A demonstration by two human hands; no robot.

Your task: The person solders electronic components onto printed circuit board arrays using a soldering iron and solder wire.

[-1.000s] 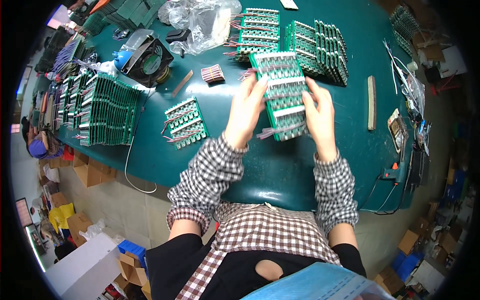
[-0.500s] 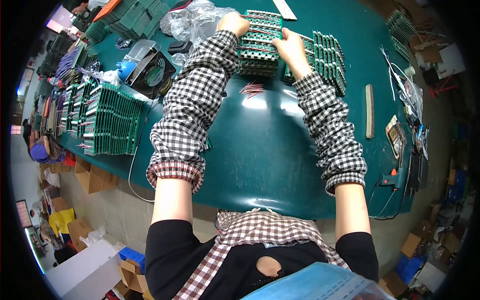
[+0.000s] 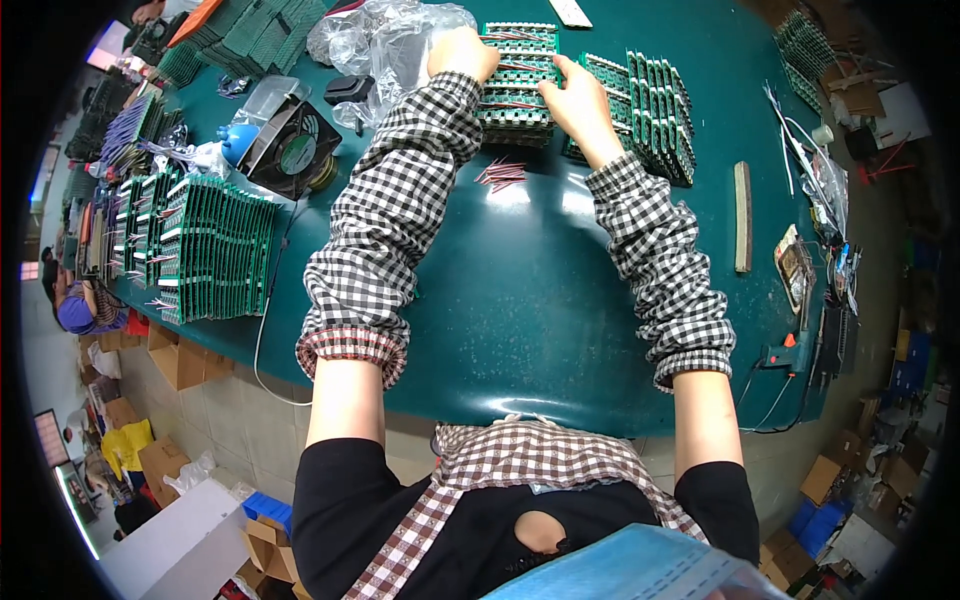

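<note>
Stack (image 3: 517, 95) of circuit boards sat at 12 o'clock on the worktop (image 3: 520, 330); its long axis appeared to run 12 to 6 o'clock, with component rows crossing 9 to 3. Top face: green, ribbed with whitish rows, thin red and pale wires lying across; thin layered edges showed at the 6 o'clock end. Left hand (image 3: 463, 55) was at the stack's 9 o'clock side, right hand (image 3: 582, 98) at 3; hands apart, finger closure could not be told. Crinkled clear plastic (image 3: 400, 40) lay near 10 o'clock; worktop smooth, glossy, dark green.
</note>
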